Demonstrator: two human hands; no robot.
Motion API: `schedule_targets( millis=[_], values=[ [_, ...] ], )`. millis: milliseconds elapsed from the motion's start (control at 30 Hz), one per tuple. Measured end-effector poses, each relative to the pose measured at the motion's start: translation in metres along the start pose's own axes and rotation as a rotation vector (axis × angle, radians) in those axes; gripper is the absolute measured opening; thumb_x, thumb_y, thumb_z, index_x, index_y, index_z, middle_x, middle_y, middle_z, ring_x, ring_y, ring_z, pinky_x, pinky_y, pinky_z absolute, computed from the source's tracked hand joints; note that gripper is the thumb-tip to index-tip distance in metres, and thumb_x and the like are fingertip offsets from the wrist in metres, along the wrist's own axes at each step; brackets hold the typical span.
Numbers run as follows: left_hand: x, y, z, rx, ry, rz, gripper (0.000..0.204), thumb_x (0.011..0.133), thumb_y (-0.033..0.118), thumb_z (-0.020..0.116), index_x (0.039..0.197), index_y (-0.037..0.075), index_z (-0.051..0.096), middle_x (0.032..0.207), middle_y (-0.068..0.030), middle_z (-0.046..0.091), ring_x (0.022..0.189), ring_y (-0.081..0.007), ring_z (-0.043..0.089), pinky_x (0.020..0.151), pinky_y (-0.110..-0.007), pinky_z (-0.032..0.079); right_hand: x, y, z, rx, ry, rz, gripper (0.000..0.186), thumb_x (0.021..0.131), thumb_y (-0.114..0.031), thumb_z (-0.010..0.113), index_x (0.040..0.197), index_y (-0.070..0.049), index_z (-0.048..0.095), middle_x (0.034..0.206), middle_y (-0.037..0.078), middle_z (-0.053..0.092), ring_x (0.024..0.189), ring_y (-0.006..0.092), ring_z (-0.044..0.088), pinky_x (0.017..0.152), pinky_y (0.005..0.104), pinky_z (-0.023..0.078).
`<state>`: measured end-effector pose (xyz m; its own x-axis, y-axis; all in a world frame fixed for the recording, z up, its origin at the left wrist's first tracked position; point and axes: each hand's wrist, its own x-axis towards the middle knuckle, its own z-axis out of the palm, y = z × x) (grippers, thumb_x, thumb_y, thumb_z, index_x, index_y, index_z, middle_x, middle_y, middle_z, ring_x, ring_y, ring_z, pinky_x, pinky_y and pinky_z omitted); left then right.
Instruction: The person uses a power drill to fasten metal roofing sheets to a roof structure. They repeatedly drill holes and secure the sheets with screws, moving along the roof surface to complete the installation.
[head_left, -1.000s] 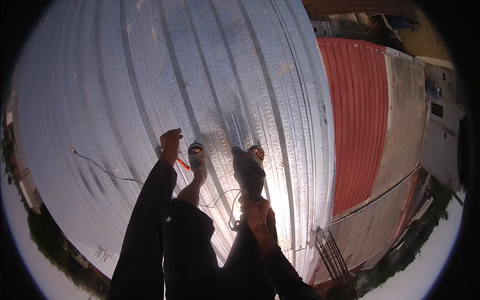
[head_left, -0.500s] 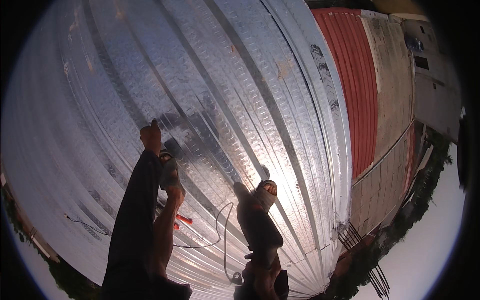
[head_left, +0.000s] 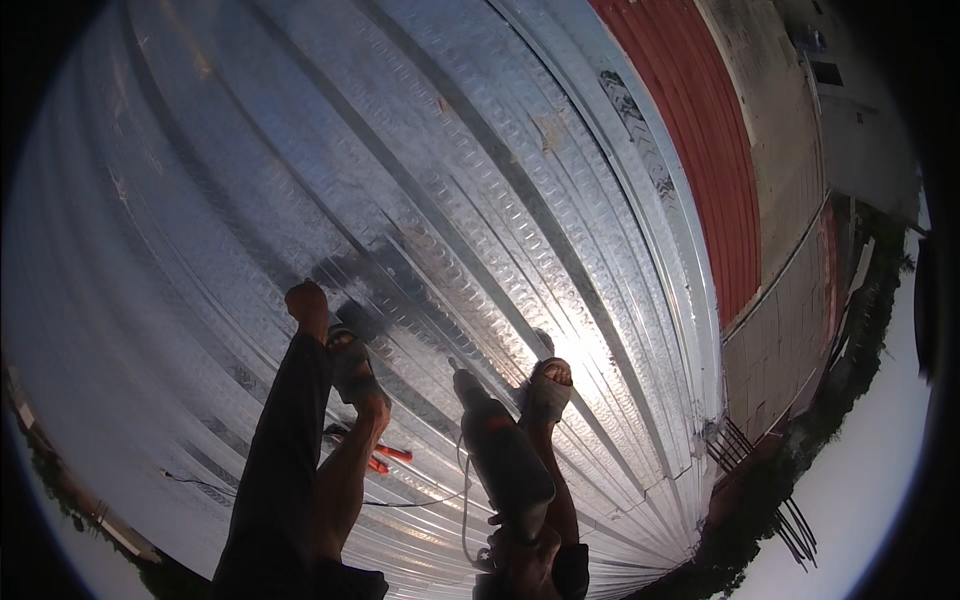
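My right hand (head_left: 527, 560) is closed round the grip of a corded power drill (head_left: 505, 450), its chuck tilted up and left over the ribbed metal roofing (head_left: 430, 130). The drill hangs above the sheets, apart from them. My left hand (head_left: 307, 303), at the end of a dark sleeve, is closed in a fist low over a rib; whatever it may hold is hidden. My sandalled left foot (head_left: 352, 368) rests just right of that arm, and my right foot (head_left: 550, 385) stands just right of the drill.
Red-handled pliers (head_left: 388, 460) lie on the sheets between my legs. A cable (head_left: 410, 503) runs across the roofing. The roof's edge curves down on the right, with a red roof (head_left: 690, 130) and a grey roof (head_left: 775, 170) beyond. Bare rods (head_left: 795, 535) stick out at lower right.
The drill has swung left and upward in the view, away from my right foot. My left hand sits slightly lower in the picture, its fingers more tucked in. The whole view has shifted a little.
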<state>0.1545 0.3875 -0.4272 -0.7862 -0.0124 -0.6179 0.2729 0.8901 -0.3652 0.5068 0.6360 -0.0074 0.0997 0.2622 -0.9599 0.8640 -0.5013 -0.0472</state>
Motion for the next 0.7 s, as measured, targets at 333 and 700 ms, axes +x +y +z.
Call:
schedule_targets(
  millis=[333, 700],
  values=[
    [-0.247, 0.1, -0.143, -1.38, -0.671, -0.135, 0.025, 0.097, 0.028, 0.063, 0.11, 0.007, 0.063, 0.109, -0.0092, 0.074, 0.059, -0.0136, 0.053, 0.055, -0.028, 0.044, -0.087, 0.025, -0.033, 0.211, -0.035, -0.089, 0.033, 0.078, -0.016, 0.08, 0.106, -0.002, 0.069, 0.08, 0.005, 0.068, 0.07, 0.0129, 0.061, 0.062, 0.0357, 0.052],
    [-0.374, 0.267, -0.234, -1.544, -0.923, -0.125, 0.031, 0.098, 0.017, 0.054, 0.124, 0.001, 0.056, 0.12, -0.0174, 0.07, 0.074, -0.0182, 0.06, 0.061, -0.037, 0.049, -0.126, 0.035, -0.162, 0.422, 0.058, -0.344, 0.018, 0.071, -0.008, 0.077, 0.083, 0.002, 0.067, 0.07, 0.004, 0.067, 0.064, 0.0108, 0.059, 0.055, 0.0322, 0.048]
  ],
)
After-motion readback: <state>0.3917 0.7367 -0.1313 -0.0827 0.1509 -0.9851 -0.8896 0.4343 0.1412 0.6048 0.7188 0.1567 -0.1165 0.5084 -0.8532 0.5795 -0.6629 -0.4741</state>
